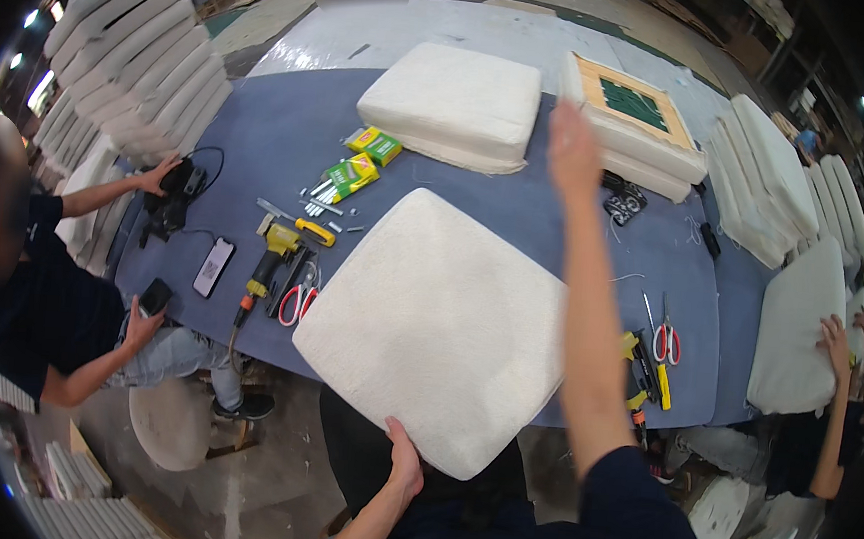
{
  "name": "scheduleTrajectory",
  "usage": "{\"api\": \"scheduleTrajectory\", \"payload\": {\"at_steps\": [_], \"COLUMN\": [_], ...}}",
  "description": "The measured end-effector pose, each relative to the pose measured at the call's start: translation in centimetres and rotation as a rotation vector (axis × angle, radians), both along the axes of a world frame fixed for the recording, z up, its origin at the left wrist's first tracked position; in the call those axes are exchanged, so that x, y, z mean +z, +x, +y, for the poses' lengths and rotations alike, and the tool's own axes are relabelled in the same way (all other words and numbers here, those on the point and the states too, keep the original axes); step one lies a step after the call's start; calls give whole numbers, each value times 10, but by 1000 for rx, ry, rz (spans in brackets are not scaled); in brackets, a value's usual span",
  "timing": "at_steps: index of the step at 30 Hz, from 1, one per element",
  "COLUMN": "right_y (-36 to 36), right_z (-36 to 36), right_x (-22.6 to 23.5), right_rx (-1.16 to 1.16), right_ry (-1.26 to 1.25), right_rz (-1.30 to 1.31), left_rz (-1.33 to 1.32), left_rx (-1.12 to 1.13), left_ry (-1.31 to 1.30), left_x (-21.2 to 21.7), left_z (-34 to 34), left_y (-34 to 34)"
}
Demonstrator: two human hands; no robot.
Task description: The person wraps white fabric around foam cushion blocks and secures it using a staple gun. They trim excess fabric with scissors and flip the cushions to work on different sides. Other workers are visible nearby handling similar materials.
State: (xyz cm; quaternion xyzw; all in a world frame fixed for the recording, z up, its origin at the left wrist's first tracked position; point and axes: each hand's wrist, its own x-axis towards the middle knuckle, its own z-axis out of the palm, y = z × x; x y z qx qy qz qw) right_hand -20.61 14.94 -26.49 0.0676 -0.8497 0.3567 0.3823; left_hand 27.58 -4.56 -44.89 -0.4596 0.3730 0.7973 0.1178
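Note:
A white upholstered seat cushion lies tilted across the table's near edge, one corner sticking out toward me. My left hand grips its near side, with the thumb showing and the other fingers hidden underneath. Stretched far forward, my right hand is smeared by motion, so its fingers are unclear. It is nearest to a stack of white cushions, whose top one lies upside down with a wooden frame and green webbing facing up. Left of that stack is another white cushion block.
Left of my cushion lie a yellow staple gun, red-handled scissors, staple boxes and a phone. More scissors lie on the right. A co-worker sits left; another's hand touches a cushion at right. Tall cushion stacks stand left.

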Motion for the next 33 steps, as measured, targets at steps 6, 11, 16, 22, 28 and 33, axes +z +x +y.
{"api": "scheduleTrajectory", "payload": {"at_steps": [6, 11, 16, 22, 28, 33], "right_y": [212, 230, 141, 238, 426, 605], "right_z": [-165, -116, -17, -28, 26, 210], "right_x": [-158, -131, -13, -199, -185, -148], "right_rx": [573, 1041, 353, 130, 909, 345], "right_ry": [594, 556, 230, 681, 48, -290], "right_rz": [-441, -559, -134, -418, -593, -1272], "left_rz": [122, 164, 101, 106, 334, 396], "left_rx": [-14, 41, 69, -195, -220, -71], "left_ry": [-3, 9, -187, -4, -759, -1296], "left_x": [-7, -32, -21, -23, -43, -42], "left_z": [-6, -5, -2, -20, -74, -179], "left_y": [5, 18, 19, 14, 26, -19]}}
